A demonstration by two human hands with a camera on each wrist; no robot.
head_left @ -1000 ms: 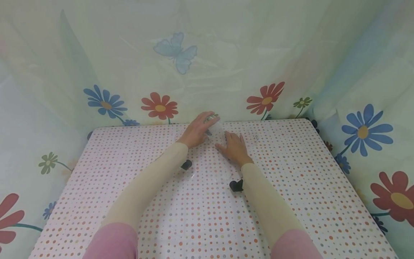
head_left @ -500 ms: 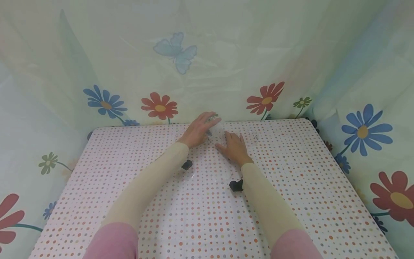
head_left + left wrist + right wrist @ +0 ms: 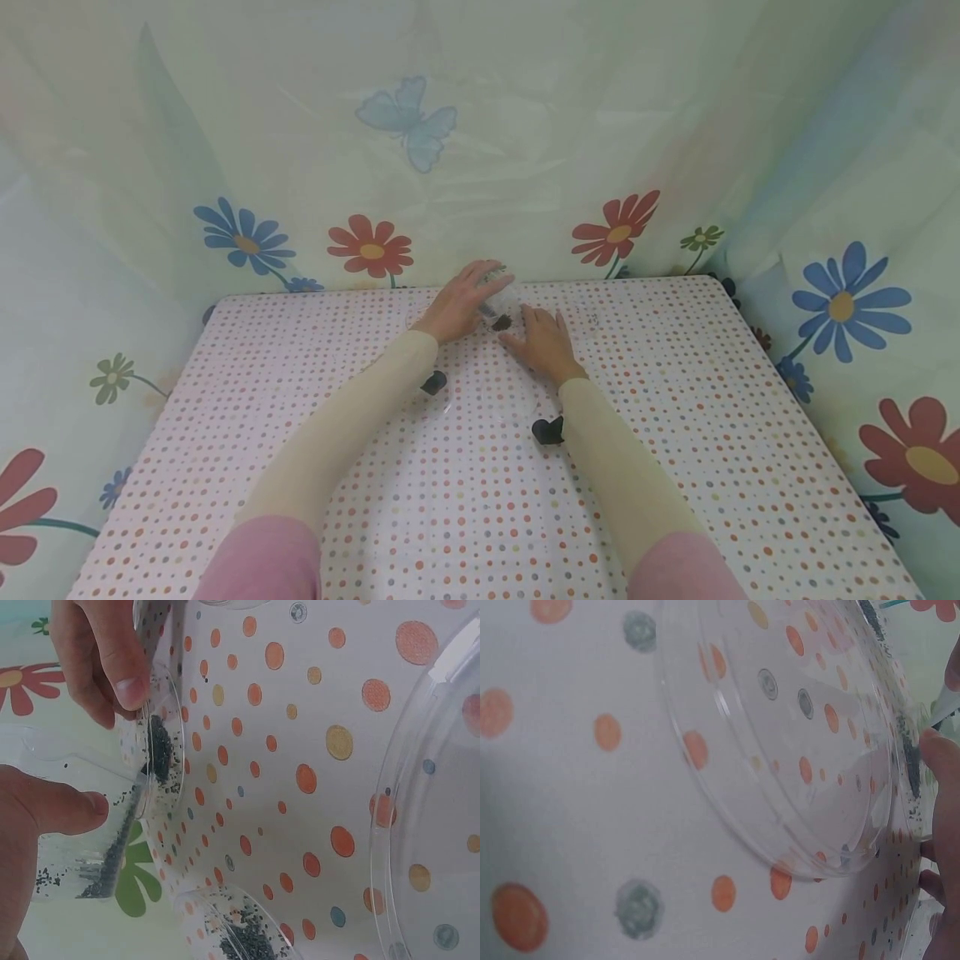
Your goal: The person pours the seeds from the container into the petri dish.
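Black grains (image 3: pixel 501 322) now show as a dark little heap in the clear dish (image 3: pixel 169 697) between the two hands, and half a second ago the head view showed no heap there. So I'd say the pour is properly going but only partway, since plenty more line the low wall of the clear cup (image 3: pixel 71 851). That cup's tipped nearly flat, lip right by the dish's edge. Left hand (image 3: pixel 457 302) has thumb and fingers wrapped round it, forearm coming in from roughly 7 o'clock. Right hand (image 3: pixel 543 346) is at 4 o'clock from it, forearm from 5, fingers loosely spread by the dish, thumb seemingly touching the rim; can't tell how firmly. Larger dish (image 3: pixel 381 825) lies at 6 o'clock from the heap. Another grain-holding dish (image 3: pixel 193 909) shows at 6 o'clock in the left wrist view.
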